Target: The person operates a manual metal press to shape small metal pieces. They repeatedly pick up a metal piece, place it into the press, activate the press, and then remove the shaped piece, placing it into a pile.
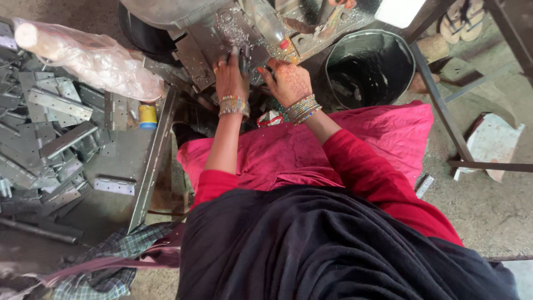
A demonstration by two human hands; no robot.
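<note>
Both hands rest side by side on a grey steel machine bed (222, 39) strewn with shiny metal shavings. The left hand (230, 75) has its fingers curled down onto a small dark part (243, 61); whether they grip it cannot be told. The right hand (290, 82) lies bent just beside it. Flat, drilled metal hinges (55, 139) heap the worktop (139, 161) to the left; a round steel bucket (369, 66) stands right.

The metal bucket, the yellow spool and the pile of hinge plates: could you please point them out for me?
metal bucket (408, 53), head view, on its right rim.
yellow spool (147, 116), head view, on its yellow side.
pile of hinge plates (58, 104), head view, on one flat plate in the pile.
</note>
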